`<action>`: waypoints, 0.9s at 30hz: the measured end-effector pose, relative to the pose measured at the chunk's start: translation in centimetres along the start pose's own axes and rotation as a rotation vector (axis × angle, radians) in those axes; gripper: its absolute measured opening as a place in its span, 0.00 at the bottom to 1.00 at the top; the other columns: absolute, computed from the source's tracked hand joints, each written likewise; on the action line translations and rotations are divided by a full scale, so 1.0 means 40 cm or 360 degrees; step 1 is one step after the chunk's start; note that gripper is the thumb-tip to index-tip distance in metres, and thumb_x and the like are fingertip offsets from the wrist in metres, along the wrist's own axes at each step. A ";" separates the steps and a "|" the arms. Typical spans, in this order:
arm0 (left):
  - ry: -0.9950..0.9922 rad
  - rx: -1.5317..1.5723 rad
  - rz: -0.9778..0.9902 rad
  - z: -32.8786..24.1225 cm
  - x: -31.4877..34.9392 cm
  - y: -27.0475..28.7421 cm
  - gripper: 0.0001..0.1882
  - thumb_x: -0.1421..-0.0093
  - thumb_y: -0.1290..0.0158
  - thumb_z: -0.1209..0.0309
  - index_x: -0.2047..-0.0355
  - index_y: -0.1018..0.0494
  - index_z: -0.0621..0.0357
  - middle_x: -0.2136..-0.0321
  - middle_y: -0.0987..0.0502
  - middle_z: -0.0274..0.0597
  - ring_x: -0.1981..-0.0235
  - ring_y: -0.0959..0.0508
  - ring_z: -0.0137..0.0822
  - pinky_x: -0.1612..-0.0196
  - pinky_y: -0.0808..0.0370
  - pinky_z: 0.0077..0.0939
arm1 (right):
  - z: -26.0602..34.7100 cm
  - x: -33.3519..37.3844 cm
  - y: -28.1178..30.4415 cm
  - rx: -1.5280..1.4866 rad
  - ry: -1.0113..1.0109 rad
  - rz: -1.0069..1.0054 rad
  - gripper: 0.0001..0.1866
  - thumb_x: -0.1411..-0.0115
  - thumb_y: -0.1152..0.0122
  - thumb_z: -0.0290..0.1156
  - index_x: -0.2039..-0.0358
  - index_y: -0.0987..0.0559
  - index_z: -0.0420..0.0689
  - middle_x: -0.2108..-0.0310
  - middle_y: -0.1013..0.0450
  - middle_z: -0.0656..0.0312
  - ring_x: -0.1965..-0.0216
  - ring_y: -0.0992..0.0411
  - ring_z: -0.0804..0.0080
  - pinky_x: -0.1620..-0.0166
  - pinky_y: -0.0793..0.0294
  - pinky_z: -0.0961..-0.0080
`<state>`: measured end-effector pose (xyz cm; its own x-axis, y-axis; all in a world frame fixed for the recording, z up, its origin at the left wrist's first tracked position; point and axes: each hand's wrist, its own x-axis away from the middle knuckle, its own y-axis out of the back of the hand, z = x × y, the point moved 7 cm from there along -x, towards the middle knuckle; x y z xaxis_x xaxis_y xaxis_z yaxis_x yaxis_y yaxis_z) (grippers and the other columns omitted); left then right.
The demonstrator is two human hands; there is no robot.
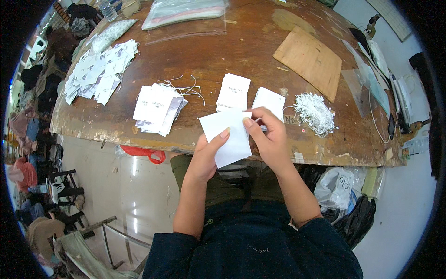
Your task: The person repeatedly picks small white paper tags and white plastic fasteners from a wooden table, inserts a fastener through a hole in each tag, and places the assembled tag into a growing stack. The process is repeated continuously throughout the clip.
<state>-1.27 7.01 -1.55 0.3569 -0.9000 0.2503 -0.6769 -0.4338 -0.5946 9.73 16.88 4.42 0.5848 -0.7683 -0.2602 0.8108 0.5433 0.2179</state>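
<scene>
Blank white cards [232,145] are held between my two hands at the table's near edge. My left hand [203,156] grips them from the left side, thumb lying across the face. With thumb and fingers, my right hand [269,142] pinches their upper right corner; how many cards there are I cannot tell. Just beyond lies a stack of printed white cards [234,90], and beside it a stack of blank white cards [272,101], partly behind my right hand. A tangle of white tag strings [314,114] sits to the right. Strung tags [155,108] form a pile on the left.
A loose heap of tags [100,74] covers the brown wooden table's [195,56] left part. Clear plastic bags [186,13] lie at the back, with a thin wooden board [310,60] at right. Below the table's right edge are plastic bags [334,188].
</scene>
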 end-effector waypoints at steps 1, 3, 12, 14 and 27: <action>-0.0040 -0.0076 -0.0010 -0.003 -0.001 -0.003 0.22 0.36 0.48 0.68 0.45 0.34 0.68 0.54 0.24 0.49 0.56 0.21 0.35 0.54 0.24 0.30 | -0.014 0.002 -0.007 -0.0149 -0.0087 0.0029 0.11 0.37 0.41 0.33 0.59 0.24 0.40 0.67 0.28 0.63 0.64 0.32 0.78 0.60 0.33 0.78; -0.0125 -0.0229 -0.0032 -0.010 -0.003 -0.010 0.21 0.36 0.47 0.69 0.46 0.33 0.68 0.55 0.24 0.47 0.56 0.22 0.33 0.54 0.24 0.29 | -0.033 0.005 -0.013 -0.0446 -0.0216 0.0008 0.07 0.35 0.44 0.30 0.63 0.24 0.39 0.72 0.29 0.68 0.69 0.34 0.84 0.65 0.34 0.83; -0.0305 -0.0420 -0.0022 -0.030 0.003 -0.020 0.17 0.36 0.45 0.67 0.53 0.27 0.69 0.63 0.21 0.41 0.64 0.23 0.26 0.61 0.26 0.21 | -0.024 0.006 -0.032 -0.0740 -0.0325 -0.0042 0.08 0.34 0.45 0.30 0.66 0.24 0.39 0.71 0.27 0.69 0.70 0.33 0.88 0.67 0.33 0.87; -0.0332 -0.0451 -0.0025 -0.033 0.004 -0.022 0.17 0.36 0.45 0.67 0.54 0.26 0.69 0.64 0.21 0.41 0.64 0.23 0.25 0.62 0.26 0.21 | -0.023 0.005 -0.033 -0.0743 -0.0331 -0.0038 0.08 0.34 0.43 0.29 0.64 0.23 0.37 0.70 0.26 0.67 0.70 0.32 0.88 0.67 0.31 0.87; -0.0337 -0.0423 0.0004 -0.035 0.006 -0.029 0.17 0.36 0.45 0.67 0.55 0.26 0.70 0.64 0.21 0.41 0.65 0.23 0.25 0.62 0.26 0.20 | -0.034 0.006 -0.025 -0.0771 -0.0269 -0.0040 0.08 0.35 0.42 0.28 0.63 0.23 0.36 0.69 0.25 0.66 0.69 0.30 0.87 0.67 0.29 0.87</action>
<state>-1.30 7.22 0.26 0.4622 -0.8842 0.0683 -0.8122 -0.4529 -0.3678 9.07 16.61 2.87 0.5849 -0.8055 -0.0951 0.7672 0.5875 -0.2576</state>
